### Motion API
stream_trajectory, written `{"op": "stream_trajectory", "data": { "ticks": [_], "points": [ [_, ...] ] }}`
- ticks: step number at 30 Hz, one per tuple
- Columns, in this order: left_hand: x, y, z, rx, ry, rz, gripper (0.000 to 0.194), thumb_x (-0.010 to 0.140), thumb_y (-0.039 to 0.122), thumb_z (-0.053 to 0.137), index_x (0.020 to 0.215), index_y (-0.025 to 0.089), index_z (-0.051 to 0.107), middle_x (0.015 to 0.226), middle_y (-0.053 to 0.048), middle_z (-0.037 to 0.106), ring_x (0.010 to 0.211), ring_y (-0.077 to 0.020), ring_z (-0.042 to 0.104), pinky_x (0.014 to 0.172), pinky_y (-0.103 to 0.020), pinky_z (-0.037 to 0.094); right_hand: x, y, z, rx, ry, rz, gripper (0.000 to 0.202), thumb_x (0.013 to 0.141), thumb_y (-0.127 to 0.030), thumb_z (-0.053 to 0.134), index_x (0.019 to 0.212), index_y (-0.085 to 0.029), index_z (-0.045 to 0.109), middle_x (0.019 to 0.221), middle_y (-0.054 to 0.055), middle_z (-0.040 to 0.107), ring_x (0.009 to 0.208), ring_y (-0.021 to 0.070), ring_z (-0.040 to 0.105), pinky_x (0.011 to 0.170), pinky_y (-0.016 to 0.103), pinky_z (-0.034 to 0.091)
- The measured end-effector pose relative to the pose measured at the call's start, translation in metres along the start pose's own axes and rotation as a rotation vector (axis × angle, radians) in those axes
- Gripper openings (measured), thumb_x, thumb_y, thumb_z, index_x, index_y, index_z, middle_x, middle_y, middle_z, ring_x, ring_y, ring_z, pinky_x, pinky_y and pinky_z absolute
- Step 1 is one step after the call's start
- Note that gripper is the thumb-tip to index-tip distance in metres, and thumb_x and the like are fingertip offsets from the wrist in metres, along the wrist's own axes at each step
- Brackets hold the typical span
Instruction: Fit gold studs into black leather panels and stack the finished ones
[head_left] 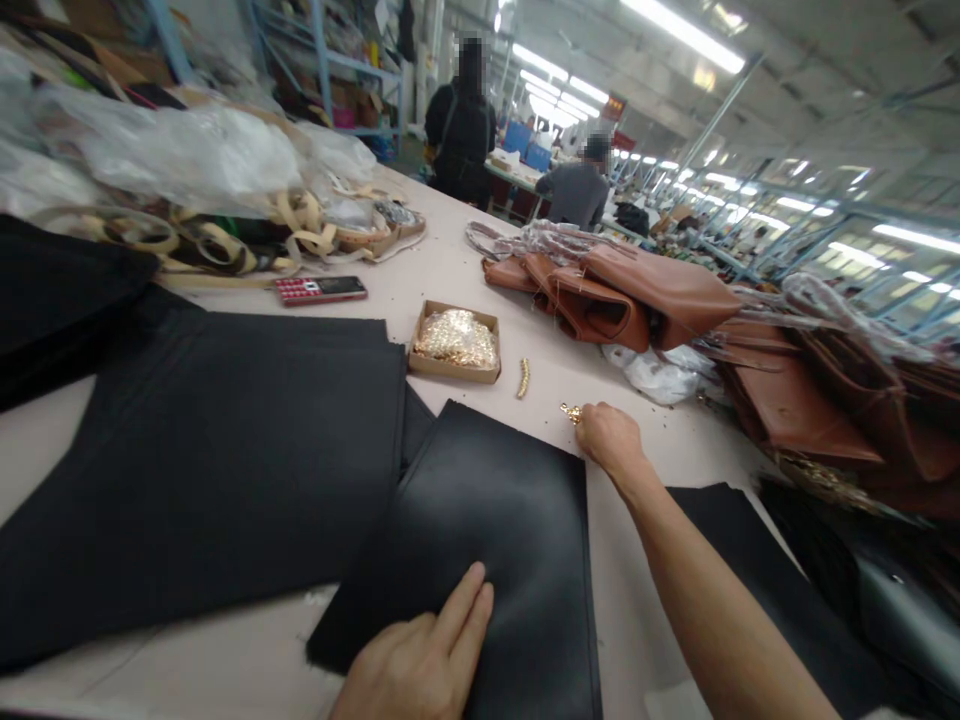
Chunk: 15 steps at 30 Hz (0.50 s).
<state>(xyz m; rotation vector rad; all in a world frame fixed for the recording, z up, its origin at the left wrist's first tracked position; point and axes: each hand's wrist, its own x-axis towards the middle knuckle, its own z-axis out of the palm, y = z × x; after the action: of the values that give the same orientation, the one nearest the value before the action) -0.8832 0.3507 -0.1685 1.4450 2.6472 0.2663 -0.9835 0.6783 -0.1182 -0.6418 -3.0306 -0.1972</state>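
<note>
My left hand (424, 655) lies on a black leather panel (495, 510), two fingers stretched out over its surface and nothing held. Beyond the panel's right corner, my right hand (609, 437) is closed at a small cluster of gold metal pieces (571, 412) on the table. Its fingertips are partly hidden, so whether it grips any piece is unclear. A short curved row of gold pieces (523, 378) lies to the left of that hand. Farther left stands a small cardboard box (454, 374) with gold pieces in clear plastic.
Larger black panels (262, 450) cover the left side of the table (450, 240). A red phone (321, 290), coiled strips (225, 245) and plastic bags (195, 150) lie behind. Brown leather bags (652, 290) fill the right. Two people (459, 135) are in the background.
</note>
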Motion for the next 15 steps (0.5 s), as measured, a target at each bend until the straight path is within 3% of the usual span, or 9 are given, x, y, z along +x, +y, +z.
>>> {"op": "stream_trajectory", "data": {
  "ticks": [3, 5, 9, 11, 15],
  "points": [
    [-0.001, 0.003, -0.012, -0.086, -0.075, 0.017, 0.079, 0.068, 0.015, 0.06, 0.146, 0.011, 0.044, 0.155, -0.015, 0.035, 0.1, -0.0278, 0.068, 0.085, -0.039, 0.058, -0.015, 0.006, -0.003, 0.093, -0.002, -0.041, 0.031, 0.094, -0.021, 0.045, 0.098, -0.008, 0.072, 0.099, 0.021, 0.073, 0.095, 0.0282, 0.069, 0.084, 0.035, 0.049],
    [-0.002, 0.004, -0.015, -0.112, -0.057, 0.037, 0.071, 0.075, 0.018, 0.057, 0.145, 0.01, 0.044, 0.154, -0.017, 0.039, 0.1, -0.029, 0.067, 0.083, -0.041, 0.058, -0.037, 0.003, -0.004, 0.184, -0.032, -0.093, 0.032, 0.095, -0.026, 0.044, 0.098, -0.012, 0.073, 0.091, 0.013, 0.075, 0.087, 0.0228, 0.07, 0.08, 0.03, 0.05],
    [-0.007, 0.005, -0.014, -0.108, 0.036, 0.056, 0.059, 0.086, 0.027, 0.056, 0.141, 0.009, 0.046, 0.148, -0.017, 0.049, 0.094, -0.0283, 0.066, 0.077, -0.042, 0.057, -0.102, -0.023, -0.004, 0.705, -0.222, -0.193, 0.035, 0.093, -0.044, 0.052, 0.097, -0.016, 0.073, 0.08, 0.005, 0.074, 0.07, 0.0171, 0.068, 0.063, 0.025, 0.051],
    [-0.009, 0.006, -0.013, -0.093, 0.068, 0.078, 0.057, 0.088, 0.032, 0.057, 0.139, 0.008, 0.048, 0.142, -0.016, 0.055, 0.091, -0.0277, 0.065, 0.075, -0.041, 0.056, -0.133, -0.041, -0.005, 0.894, -0.308, -0.254, 0.028, 0.09, -0.041, 0.058, 0.091, -0.018, 0.074, 0.081, 0.004, 0.074, 0.072, 0.0172, 0.067, 0.065, 0.026, 0.05],
    [-0.01, 0.006, -0.012, -0.057, 0.115, 0.092, 0.055, 0.089, 0.036, 0.058, 0.136, 0.008, 0.05, 0.135, -0.015, 0.06, 0.088, -0.026, 0.064, 0.071, -0.039, 0.052, -0.164, -0.068, -0.008, 0.894, -0.329, -0.362, 0.016, 0.089, -0.029, 0.061, 0.086, -0.021, 0.075, 0.085, 0.002, 0.075, 0.08, 0.0169, 0.068, 0.074, 0.027, 0.049]
  ]
}}
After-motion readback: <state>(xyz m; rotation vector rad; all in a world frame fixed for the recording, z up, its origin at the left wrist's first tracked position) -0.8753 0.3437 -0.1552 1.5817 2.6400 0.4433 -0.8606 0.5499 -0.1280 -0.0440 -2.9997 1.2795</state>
